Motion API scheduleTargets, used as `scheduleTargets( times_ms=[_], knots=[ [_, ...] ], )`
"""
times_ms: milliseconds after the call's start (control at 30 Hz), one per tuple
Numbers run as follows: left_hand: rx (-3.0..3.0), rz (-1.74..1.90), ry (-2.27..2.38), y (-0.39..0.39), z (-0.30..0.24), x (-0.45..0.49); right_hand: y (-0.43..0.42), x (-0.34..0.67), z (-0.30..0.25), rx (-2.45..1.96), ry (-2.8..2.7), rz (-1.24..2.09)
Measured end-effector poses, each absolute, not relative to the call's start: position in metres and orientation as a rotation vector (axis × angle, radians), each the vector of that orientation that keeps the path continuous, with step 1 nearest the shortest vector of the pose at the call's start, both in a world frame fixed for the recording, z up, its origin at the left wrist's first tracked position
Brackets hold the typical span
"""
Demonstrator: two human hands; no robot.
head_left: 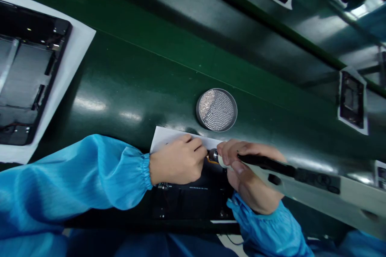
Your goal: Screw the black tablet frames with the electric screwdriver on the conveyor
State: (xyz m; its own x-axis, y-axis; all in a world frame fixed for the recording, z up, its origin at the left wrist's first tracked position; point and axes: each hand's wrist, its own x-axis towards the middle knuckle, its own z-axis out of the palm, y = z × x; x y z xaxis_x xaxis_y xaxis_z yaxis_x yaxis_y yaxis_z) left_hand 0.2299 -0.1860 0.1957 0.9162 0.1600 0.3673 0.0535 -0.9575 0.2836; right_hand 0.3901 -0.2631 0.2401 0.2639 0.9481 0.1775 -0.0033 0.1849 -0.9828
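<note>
My right hand (253, 172) is wrapped round a white and black electric screwdriver (319, 186), whose long body runs off to the right. Its metal nose points left, down at the upper part of an opened tablet (189, 202). Over the same part lies my left hand (182, 160), closed with curled fingertips close to the nose; whatever they pinch is hidden. An orange strip (212, 161) shows by the nose. Under the tablet is a white sheet (164, 136). The screwdriver's tip is out of sight.
Just beyond my hands stands a round dimpled dish (223, 112) with many small screws (207, 102) on its left side. Another opened tablet (27, 76) lies on white sheeting at the left. Further devices on sheets, like the tablet (351, 98), sit across the green bench (144, 84).
</note>
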Motion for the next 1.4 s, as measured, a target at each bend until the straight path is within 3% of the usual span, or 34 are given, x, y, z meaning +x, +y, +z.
scheduleTargets(
  times_ms=[367,1400],
  knots=[
    [2.803,0.491,0.360,-0.201,0.198,0.224,-0.215,0.400,0.267,-1.175,-0.974,0.639],
    [2.797,0.443,0.336,-0.205,0.194,0.222,-0.193,0.391,0.244,-1.212,-0.989,0.770]
  ],
)
